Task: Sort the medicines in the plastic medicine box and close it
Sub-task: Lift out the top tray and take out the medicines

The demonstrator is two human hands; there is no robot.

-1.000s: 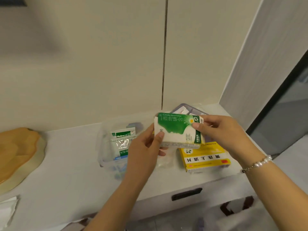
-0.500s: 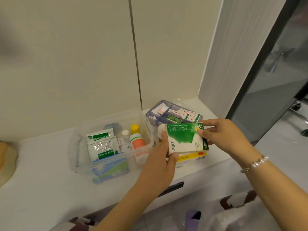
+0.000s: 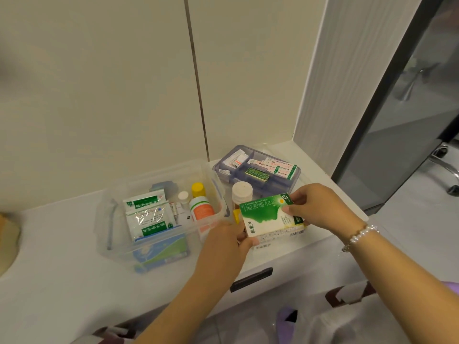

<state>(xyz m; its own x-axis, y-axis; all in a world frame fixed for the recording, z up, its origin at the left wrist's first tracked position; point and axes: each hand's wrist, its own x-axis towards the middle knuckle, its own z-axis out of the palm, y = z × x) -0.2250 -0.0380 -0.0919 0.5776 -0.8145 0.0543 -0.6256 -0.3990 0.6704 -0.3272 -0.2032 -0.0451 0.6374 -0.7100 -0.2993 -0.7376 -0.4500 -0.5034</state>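
A clear plastic medicine box (image 3: 106, 219) stands open on the white counter, holding green-and-white sachets (image 3: 146, 217), a bottle with an orange label (image 3: 202, 211), a yellow-capped bottle (image 3: 198, 189) and a small white-capped vial (image 3: 183, 196). Both hands hold a green-and-white medicine carton (image 3: 269, 218) just right of the box: my left hand (image 3: 224, 242) grips its lower left corner, my right hand (image 3: 316, 206) its right end. A yellow carton lies mostly hidden under it. A white-capped bottle (image 3: 242, 192) stands behind the carton.
A grey-blue divided tray (image 3: 221, 167) with plasters and small packs sits at the back right against the wall. A drawer handle (image 3: 250, 279) is below the counter edge. A wooden object (image 3: 6, 234) lies at the far left. A glass door is on the right.
The view has swung down and left, revealing the whole open box. The carton has come down closer to the counter, still held by both hands.
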